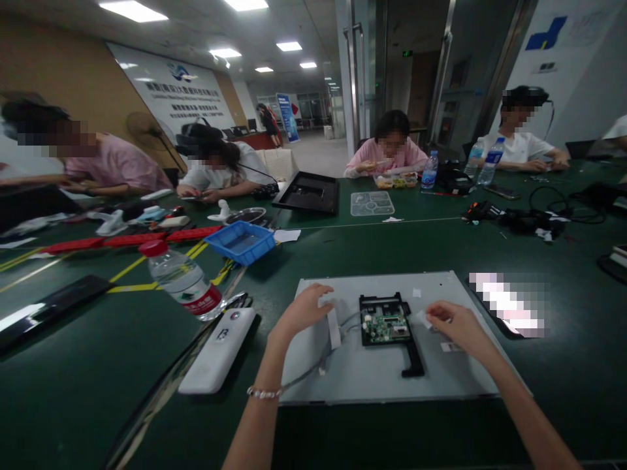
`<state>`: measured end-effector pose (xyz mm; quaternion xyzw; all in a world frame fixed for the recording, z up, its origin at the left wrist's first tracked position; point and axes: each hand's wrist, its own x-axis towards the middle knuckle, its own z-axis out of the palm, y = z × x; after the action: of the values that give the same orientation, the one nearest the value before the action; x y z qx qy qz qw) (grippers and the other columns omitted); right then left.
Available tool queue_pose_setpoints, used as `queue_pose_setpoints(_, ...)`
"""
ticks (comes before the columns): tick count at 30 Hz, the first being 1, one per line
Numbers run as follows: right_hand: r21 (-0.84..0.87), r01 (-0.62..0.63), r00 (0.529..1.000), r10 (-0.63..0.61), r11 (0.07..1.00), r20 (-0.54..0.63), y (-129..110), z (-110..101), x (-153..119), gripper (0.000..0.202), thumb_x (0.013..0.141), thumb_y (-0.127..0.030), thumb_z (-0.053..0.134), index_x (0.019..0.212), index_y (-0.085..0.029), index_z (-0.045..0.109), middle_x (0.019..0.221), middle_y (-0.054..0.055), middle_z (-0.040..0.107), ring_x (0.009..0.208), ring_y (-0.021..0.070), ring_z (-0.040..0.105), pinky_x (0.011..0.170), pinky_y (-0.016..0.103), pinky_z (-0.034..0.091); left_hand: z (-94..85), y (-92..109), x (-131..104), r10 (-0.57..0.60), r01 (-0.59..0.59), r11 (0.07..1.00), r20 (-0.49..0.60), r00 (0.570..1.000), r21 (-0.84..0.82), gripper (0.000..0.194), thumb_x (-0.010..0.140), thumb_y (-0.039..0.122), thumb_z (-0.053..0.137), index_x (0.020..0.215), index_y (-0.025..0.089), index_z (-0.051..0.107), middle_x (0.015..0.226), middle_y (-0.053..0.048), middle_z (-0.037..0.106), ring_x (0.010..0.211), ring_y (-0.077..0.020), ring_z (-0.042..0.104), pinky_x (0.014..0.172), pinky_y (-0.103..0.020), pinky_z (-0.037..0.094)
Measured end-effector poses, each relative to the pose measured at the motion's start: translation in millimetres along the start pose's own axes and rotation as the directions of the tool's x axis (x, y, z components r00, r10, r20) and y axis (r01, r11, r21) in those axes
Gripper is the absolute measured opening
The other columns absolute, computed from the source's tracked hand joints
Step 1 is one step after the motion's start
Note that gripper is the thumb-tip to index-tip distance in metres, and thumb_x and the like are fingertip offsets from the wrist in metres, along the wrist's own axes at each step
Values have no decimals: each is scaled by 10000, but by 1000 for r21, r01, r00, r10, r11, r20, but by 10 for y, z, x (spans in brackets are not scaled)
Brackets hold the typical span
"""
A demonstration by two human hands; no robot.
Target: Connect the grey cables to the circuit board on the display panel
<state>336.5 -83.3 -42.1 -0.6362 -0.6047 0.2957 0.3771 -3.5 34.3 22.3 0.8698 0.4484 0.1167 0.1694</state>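
Note:
A grey flat panel [323, 378] lies on the green table before me. On it sits a black bracket [415, 359] with a green circuit board [386, 328], and grey cables [313, 369] run out to its left. My left hand [306, 310] hovers over the panel's left part, thumb and fingers apart, beside a white strip [334, 329]; whether the thumb touches the strip I cannot tell. Right of the board, my right hand [453, 323] pinches a small white piece of tape [422, 319] between thumb and fingertips. A white label [450, 347] shows below that hand.
A white power bank [218, 352] and a red-capped water bottle [183, 281] are at left, with a blue tray [242, 241] behind. A lit phone [507, 303] lies right of the panel. Several people sit across the table [343, 248], near a black casing [309, 192].

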Motion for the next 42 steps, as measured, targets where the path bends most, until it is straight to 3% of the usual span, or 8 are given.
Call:
queue_pose_setpoints(5,-112,-92,990,79,989,-115,272,-119,-12,202,737,-332,538,871,-212,631,772,46,678,716,215,638,648,329,483,59,-28,9,31,-21,997,139,990,-76,259,736,192,541,981,189,625,930,-29,631,817,-159,594,771,-260,455)
queue_pose_setpoints(13,-382,-98,971,5,919,-238,392,-188,7,270,774,-348,488,942,-197,635,868,64,619,644,182,587,655,333,456,112,-33,45,13,-6,998,112,994,-69,237,770,112,460,869,192,660,844,-15,655,809,-152,589,748,-243,448)
queue_pose_setpoints(21,-429,178,979,-204,886,-15,95,-178,293,280,803,-309,501,1044,-213,604,1067,76,588,978,228,555,857,354,425,106,62,48,36,-34,999,41,999,-36,225,789,133,449,859,181,657,896,-37,635,874,-175,576,826,-277,438)
queue_pose_setpoints(25,-471,245,969,-234,847,83,23,-60,473,283,797,-283,531,1057,-204,610,1079,89,595,1016,242,535,882,365,410,153,86,55,65,-65,998,-20,998,-4,231,807,144,464,967,170,629,976,-50,615,895,-176,574,853,-292,435)
queue_pose_setpoints(33,-551,244,961,-277,798,25,24,75,491,221,856,-212,444,916,-201,657,967,93,654,933,237,580,814,352,425,208,314,76,147,-143,989,-132,980,40,325,860,206,460,1182,187,497,1206,-76,519,1124,-201,479,993,-360,358)
queue_pose_setpoints(37,-573,244,959,-281,783,25,48,83,476,233,865,-215,438,931,-194,660,985,92,659,951,233,579,826,345,424,229,572,55,183,-182,983,41,982,-14,718,809,410,554,1394,199,194,1433,-120,270,1309,-252,275,1056,-408,271)
queue_pose_setpoints(40,-607,234,962,-272,760,30,71,90,484,237,872,-210,435,944,-186,660,990,86,659,957,218,580,836,329,424,292,718,91,171,-177,984,307,936,-9,1058,647,547,669,1425,164,62,1485,-167,96,1348,-331,145,1067,-449,227)
queue_pose_setpoints(42,-622,237,960,-278,746,32,81,94,488,238,874,-207,436,953,-182,659,996,81,658,961,211,579,838,319,426,347,757,132,154,-171,985,386,910,9,1129,593,542,707,1428,155,52,1490,-173,53,1352,-351,98,1075,-461,193)
